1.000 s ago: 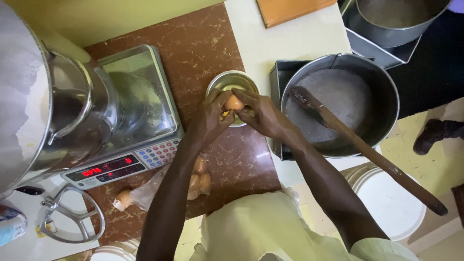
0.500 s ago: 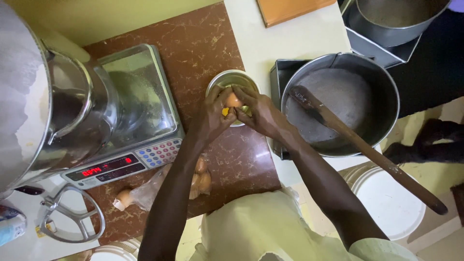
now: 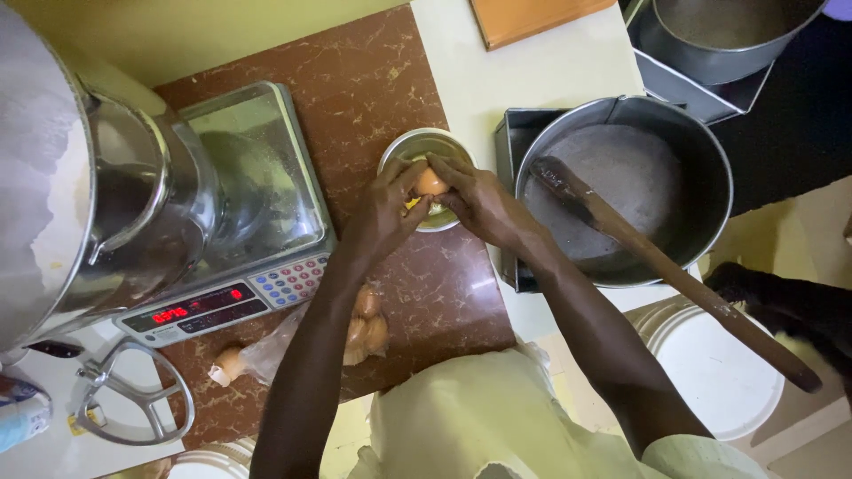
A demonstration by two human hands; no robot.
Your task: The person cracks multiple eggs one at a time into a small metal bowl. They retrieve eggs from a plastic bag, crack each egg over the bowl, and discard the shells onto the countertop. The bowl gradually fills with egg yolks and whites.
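Note:
Both my hands meet over a small metal bowl [image 3: 424, 145] on the brown marbled counter. My left hand [image 3: 383, 213] and my right hand [image 3: 480, 200] together grip a brown egg [image 3: 430, 183], pulling its shell apart above the bowl. Yellow yolk shows in the bowl just under my fingers. A clear bag of brown eggs [image 3: 359, 326] lies on the counter beneath my left forearm, with an eggshell piece [image 3: 226, 363] beside it.
A digital scale [image 3: 232, 222] carrying a steel jug [image 3: 133, 204] stands to the left, next to a large mixer bowl [image 3: 31, 177]. On the right, a big pot [image 3: 626, 191] with a long wooden paddle [image 3: 674, 270]. A white bucket lid [image 3: 714, 372] sits below; a whisk attachment [image 3: 133, 408] lower left.
My hands have stayed over the bowl working the egg; the shell has opened a little and yolk now shows. A dark shoe moved in at the right edge.

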